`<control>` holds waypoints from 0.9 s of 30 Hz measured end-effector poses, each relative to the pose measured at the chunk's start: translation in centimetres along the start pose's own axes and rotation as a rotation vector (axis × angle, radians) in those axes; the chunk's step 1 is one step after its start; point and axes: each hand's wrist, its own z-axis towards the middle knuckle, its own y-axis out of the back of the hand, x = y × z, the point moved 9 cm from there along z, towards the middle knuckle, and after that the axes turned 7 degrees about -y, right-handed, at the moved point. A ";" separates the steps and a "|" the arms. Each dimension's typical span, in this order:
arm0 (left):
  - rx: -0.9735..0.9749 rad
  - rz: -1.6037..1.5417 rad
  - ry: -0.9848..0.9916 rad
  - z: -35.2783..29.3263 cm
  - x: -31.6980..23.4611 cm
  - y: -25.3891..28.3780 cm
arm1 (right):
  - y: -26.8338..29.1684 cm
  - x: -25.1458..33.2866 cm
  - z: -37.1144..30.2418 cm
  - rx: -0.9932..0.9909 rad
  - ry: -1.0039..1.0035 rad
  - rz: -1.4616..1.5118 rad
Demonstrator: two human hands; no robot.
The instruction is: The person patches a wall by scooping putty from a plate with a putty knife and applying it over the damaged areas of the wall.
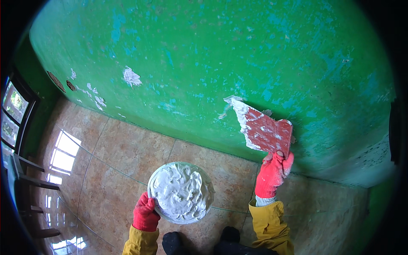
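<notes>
My left hand (pixel 145 213), in a red glove, is closed on the rim of a round tub of white filler paste (pixel 182 193), its surface heaped and ridged. In my right hand (pixel 274 174), also gloved in red, is a flat reddish-brown spreader (pixel 268 131), gripped at its lower edge. White paste coats the spreader's left edge and smears its face. Its upper left corner meets the green wall (pixel 191 63), next to a small white smear of paste. Both forearms wear yellow sleeves.
Blue worn spots and a white filler patch (pixel 131 77) mark the wall. Two dark holes (pixel 63 83) show at its left end. Below is a shiny tiled floor (pixel 114 157). A dark wooden piece of furniture (pixel 38 182) and a window (pixel 15 106) stand left. My feet (pixel 229 235) are below.
</notes>
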 end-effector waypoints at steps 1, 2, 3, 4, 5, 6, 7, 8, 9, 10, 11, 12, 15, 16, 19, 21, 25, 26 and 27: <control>-0.002 0.001 -0.002 0.0 -0.1 0.1 | -0.3 0.0 0.0 0.015 0.009 -0.030; -0.005 0.002 0.001 0.0 -0.1 0.2 | -0.4 -0.2 0.2 0.017 0.007 -0.029; -0.006 0.001 0.004 -0.1 -0.1 0.1 | -0.3 -0.1 0.4 0.000 0.020 -0.015; -0.005 -0.001 0.003 -0.1 0.0 0.1 | -0.1 0.0 0.5 -0.018 0.033 -0.001; -0.002 0.001 0.005 -0.1 0.1 0.1 | 0.0 0.2 0.6 -0.017 0.035 -0.002; -0.003 0.005 0.004 -0.1 0.1 0.2 | 0.3 0.4 0.6 -0.056 0.059 0.002; -0.005 0.006 0.001 0.0 0.1 0.3 | 0.6 0.6 0.6 -0.096 0.084 0.006; -0.011 0.009 -0.001 0.0 0.2 0.6 | 0.8 0.7 0.5 -0.094 0.081 0.008; -0.014 0.010 -0.001 0.0 0.3 0.7 | 0.9 1.1 0.4 -0.063 0.081 0.047; -0.014 0.009 -0.002 0.1 0.3 0.6 | 1.1 1.3 0.2 -0.031 0.081 0.087; -0.017 0.010 -0.006 0.1 0.2 0.5 | 1.6 1.3 0.2 -0.052 0.076 0.085; -0.019 0.011 -0.010 0.1 0.2 0.4 | 1.9 1.1 0.2 -0.052 0.076 0.085; -0.038 0.006 0.001 -0.1 0.3 0.2 | 0.8 1.5 0.0 0.043 0.126 0.031; -0.043 0.009 -0.006 -0.2 0.0 0.3 | 0.2 0.8 -0.2 0.001 0.053 0.038; -0.061 0.036 -0.018 -0.6 -0.2 0.5 | -0.8 0.8 -0.3 0.010 0.036 0.018; -0.035 0.006 0.005 -0.7 0.5 0.1 | -0.5 1.4 -0.2 0.023 0.098 0.045; -0.091 -0.031 -0.021 -1.5 0.5 0.8 | -0.5 1.0 -1.3 0.054 0.007 -0.018; -0.097 -0.026 -0.058 -1.6 -0.3 0.8 | -1.2 0.6 -1.6 0.074 -0.008 -0.007; -0.112 -0.022 -0.094 -1.7 -0.9 0.9 | -2.8 -0.4 -2.2 0.153 -0.056 -0.013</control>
